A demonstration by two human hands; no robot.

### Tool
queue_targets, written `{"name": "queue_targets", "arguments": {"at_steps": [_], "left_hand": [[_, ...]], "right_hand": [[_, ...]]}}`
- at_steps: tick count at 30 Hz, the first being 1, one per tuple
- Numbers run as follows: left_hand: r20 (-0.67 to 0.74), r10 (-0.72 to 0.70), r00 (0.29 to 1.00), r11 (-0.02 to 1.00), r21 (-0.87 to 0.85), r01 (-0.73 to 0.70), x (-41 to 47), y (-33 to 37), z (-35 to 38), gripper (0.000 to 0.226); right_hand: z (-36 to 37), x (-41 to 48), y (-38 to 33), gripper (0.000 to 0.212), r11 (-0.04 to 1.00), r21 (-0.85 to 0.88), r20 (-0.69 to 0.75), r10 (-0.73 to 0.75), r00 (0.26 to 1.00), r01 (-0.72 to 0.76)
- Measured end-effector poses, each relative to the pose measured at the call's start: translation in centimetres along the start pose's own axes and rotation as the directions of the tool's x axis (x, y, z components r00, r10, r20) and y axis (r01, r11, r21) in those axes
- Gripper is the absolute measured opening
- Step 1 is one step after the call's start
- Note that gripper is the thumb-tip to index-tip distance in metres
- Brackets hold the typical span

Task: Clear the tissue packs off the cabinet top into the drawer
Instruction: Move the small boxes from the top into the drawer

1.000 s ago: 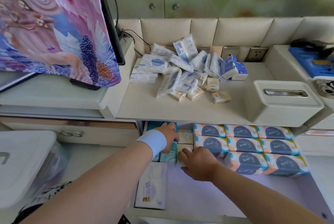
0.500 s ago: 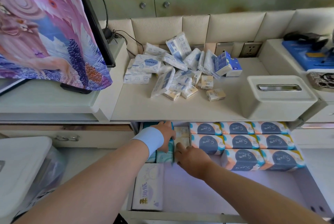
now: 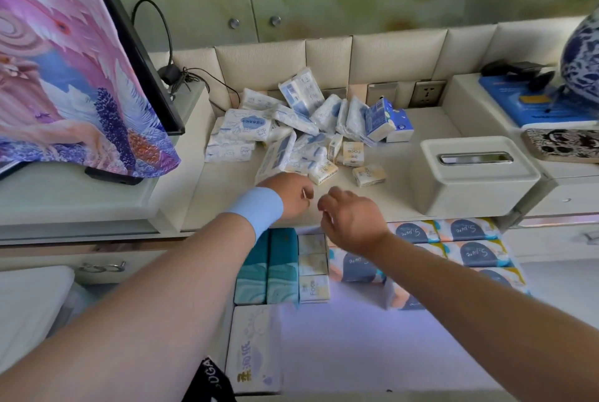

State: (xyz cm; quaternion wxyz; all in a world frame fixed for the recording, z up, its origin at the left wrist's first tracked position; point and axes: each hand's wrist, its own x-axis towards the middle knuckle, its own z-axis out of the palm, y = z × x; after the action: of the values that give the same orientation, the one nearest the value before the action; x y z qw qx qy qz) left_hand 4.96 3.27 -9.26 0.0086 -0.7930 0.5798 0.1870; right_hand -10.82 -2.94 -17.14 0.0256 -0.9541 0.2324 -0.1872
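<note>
A heap of several white-and-blue tissue packs (image 3: 291, 129) lies on the cream cabinet top (image 3: 402, 155), with small cream packs (image 3: 369, 176) at its near edge. Below, the open drawer (image 3: 356, 336) holds teal packs (image 3: 267, 268), stacked small cream packs (image 3: 313, 272) and rows of blue-oval packs (image 3: 470, 239). My left hand (image 3: 293, 195), blue band on the wrist, hovers over the cabinet front edge just short of the heap, fingers loosely curled, holding nothing. My right hand (image 3: 351, 220) is beside it, fingers loosely bent and empty.
A cream tissue box (image 3: 473, 174) stands right of the heap. A screen under a colourful cloth (image 3: 71, 70) stands at the left, with cables behind. A blue book (image 3: 531, 103), a patterned vase (image 3: 583, 54) and a phone (image 3: 564, 148) are at the far right. A large white pack (image 3: 256, 349) lies at the drawer's front left.
Both hands have come up out of the drawer, leaving the small cream packs there, and now hover at the cabinet's front edge near the heap. The view has tilted up.
</note>
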Motion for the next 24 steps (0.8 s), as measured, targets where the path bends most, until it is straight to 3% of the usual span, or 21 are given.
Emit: {"name": "queue_targets", "arguments": {"at_steps": [3,6,9,12,16,18,21,22,24], "left_hand": [[-0.089,-0.017,0.996,0.993,-0.115,0.006,1.5,0.2,-1.2,0.023],[-0.114,-0.056,0.992,0.998,-0.010,0.055,3.2,-0.2,-1.1,0.025],[-0.062,-0.172,0.983,0.970,0.162,0.179,4.1,-0.5,-0.6,0.036],[-0.044,-0.185,0.982,0.946,0.262,0.190,5.0,-0.8,0.2,0.047],[0.024,-0.185,0.982,0.970,0.167,0.179,5.9,-1.1,1.2,0.062],[0.029,-0.197,0.980,0.967,0.171,0.189,6.2,-1.3,1.4,0.066],[0.028,-0.205,0.978,0.960,0.203,0.195,6.6,-1.2,1.5,0.064],[0.025,-0.205,0.978,0.958,0.211,0.195,6.7,-1.2,1.6,0.064],[0.018,-0.206,0.978,0.957,0.211,0.197,6.9,-1.2,1.8,0.064]], "right_hand": [[-1.6,2.1,3.5,0.039,0.965,-0.137,0.121,0.239,0.963,-0.222],[-2.1,2.7,6.3,0.064,0.913,-0.223,0.292,0.397,0.870,-0.341],[-1.7,2.6,7.7,0.077,0.909,-0.167,0.409,0.415,0.813,-0.381],[-1.3,3.0,8.0,0.070,0.923,-0.218,0.329,0.375,0.867,-0.317],[-0.9,4.4,8.2,0.055,0.903,-0.296,0.351,0.407,0.843,-0.312],[-0.6,4.7,8.4,0.055,0.909,-0.231,0.246,0.400,0.883,-0.348],[-0.5,5.6,8.4,0.049,0.922,-0.009,-0.031,0.387,0.922,-0.388],[-0.6,6.1,8.3,0.047,0.919,0.033,-0.059,0.394,0.917,-0.392],[-0.6,7.3,8.3,0.050,0.909,0.051,0.021,0.414,0.910,-0.414]]}}
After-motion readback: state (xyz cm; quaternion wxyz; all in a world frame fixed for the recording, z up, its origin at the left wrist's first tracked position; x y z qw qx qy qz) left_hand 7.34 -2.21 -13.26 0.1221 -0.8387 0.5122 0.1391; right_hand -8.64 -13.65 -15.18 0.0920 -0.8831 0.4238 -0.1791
